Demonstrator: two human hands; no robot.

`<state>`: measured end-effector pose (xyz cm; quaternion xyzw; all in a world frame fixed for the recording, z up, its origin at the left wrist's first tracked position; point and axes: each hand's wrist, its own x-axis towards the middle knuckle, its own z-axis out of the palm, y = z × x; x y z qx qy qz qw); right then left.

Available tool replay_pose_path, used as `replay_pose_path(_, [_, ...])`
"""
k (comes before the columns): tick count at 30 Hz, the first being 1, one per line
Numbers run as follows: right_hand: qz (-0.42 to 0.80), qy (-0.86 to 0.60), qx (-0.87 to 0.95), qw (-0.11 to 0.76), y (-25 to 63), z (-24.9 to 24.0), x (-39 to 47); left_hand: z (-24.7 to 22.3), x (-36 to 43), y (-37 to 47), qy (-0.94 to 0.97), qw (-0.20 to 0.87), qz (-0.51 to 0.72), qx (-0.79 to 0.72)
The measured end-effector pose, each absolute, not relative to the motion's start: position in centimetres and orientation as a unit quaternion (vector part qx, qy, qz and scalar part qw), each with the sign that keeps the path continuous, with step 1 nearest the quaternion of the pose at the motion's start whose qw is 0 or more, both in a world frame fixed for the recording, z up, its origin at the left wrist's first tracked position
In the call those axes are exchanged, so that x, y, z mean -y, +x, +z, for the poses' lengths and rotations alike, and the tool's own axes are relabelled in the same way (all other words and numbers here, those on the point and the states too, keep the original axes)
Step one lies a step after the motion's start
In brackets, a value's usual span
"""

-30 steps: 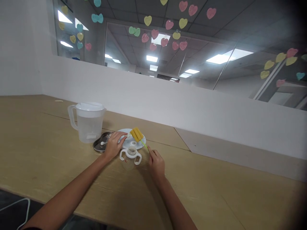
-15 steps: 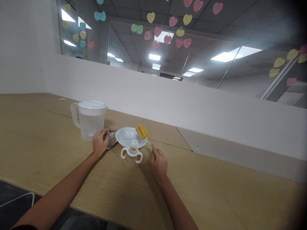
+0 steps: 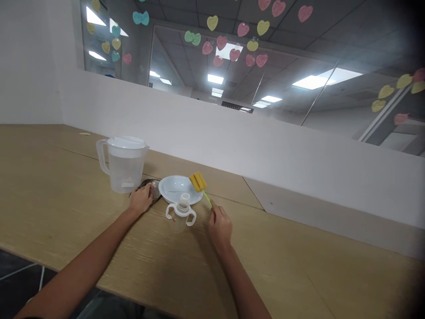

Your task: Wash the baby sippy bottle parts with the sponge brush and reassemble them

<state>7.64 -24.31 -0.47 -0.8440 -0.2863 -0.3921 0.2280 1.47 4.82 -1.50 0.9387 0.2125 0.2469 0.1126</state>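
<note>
Bottle (image 3: 178, 220) with handles is standing below frame centre; the right hand (image 3: 221, 226) is gripping a sponge brush (image 3: 198, 182) near centre. Apart, the left hand (image 3: 141, 199) is partly covering a metal tray (image 3: 156, 196) centre-left, its hold hidden.

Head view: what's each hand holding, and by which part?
Right hand: yellow sponge brush, held by its green handle. Left hand: at the metal tray; cannot tell whether it holds anything.

Left hand (image 3: 141, 199) moved from over white dish (image 3: 172, 183) to metal tray (image 3: 157, 197).
</note>
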Motion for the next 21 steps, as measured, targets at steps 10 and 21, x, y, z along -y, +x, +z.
replay_pose_path(10, [-0.382, -0.852, 0.283, 0.219, 7.6, -0.6, 24.2, -0.7, -4.5, 1.2, 0.938, 0.112, 0.237, -0.229])
replay_pose_path(21, [-0.411, -0.84, 0.273, 0.226, 7.6, 0.0, 24.5, 3.6, -1.6, 1.7, 0.9, 0.149, 0.407, -0.051])
